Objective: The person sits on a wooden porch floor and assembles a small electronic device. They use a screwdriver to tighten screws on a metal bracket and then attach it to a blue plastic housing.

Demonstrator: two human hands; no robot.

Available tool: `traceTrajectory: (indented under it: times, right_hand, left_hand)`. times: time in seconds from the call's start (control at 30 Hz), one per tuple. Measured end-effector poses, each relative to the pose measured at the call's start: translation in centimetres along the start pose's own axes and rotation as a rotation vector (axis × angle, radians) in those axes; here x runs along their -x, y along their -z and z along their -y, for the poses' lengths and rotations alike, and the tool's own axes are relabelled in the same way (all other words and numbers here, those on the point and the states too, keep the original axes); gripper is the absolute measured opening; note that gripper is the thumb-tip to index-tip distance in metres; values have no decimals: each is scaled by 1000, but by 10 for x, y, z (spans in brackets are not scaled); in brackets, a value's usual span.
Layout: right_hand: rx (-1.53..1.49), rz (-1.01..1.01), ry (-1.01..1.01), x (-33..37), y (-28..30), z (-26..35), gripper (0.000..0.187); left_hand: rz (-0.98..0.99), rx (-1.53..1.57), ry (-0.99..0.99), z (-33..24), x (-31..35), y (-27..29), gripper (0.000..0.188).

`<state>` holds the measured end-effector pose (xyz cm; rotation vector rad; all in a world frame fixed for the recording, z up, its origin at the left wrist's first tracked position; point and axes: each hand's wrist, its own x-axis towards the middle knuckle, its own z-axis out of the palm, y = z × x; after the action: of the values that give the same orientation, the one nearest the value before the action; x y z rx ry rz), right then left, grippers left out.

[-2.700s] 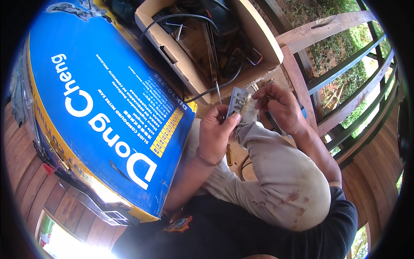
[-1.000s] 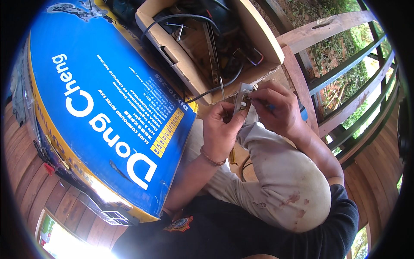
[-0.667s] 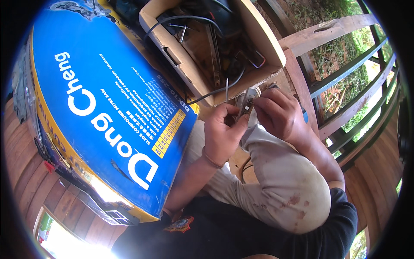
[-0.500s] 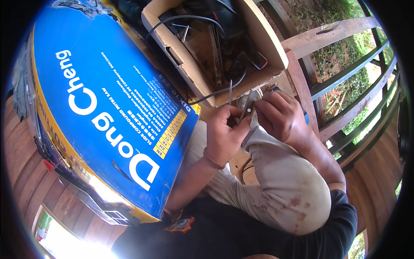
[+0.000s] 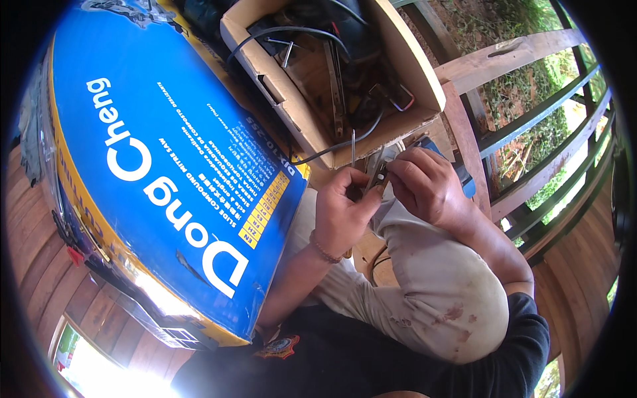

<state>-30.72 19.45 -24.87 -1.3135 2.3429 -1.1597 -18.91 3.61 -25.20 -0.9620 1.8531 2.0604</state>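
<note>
My left hand pinches a small, dark metal piece between thumb and fingers; its exact kind is hard to make out. A thin, straight metal rod stands up beside the left fingers; its lower end is hidden. My right hand is closed at the same metal piece, its bent fingertips pressed together against the right side. What those fingertips hold is hidden. Both hands are above my light, stained trousers, just in front of an open cardboard box.
A large blue and yellow box fills the left side. Inside the cardboard box lie a black cable, an L-shaped metal tool and a long metal bar. A blue object sits behind my right hand. Wooden railings stand at right.
My right hand has shifted slightly left and down, its fingers closer to the metal piece. The left hand keeps its grip and has barely moved. The view has shifted slightly.
</note>
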Motion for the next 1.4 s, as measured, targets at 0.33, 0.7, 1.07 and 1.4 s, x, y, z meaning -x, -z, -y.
traceTrajectory:
  times: [0.33,0.7,1.07,1.4]
  right_hand:
    - [41,-7,86,4,-4,-7,27]
    - [27,-108,113,4,-5,-7,28]
    - [26,-121,106,2,-3,-3,31]
    - [4,-60,70,0,6,-2,33]
  left_hand:
    - [29,126,22,4,3,-2,15]
    - [32,181,60,4,2,-1,18]
    - [32,217,80,-3,2,1,15]
    - [53,139,67,-4,4,4,13]
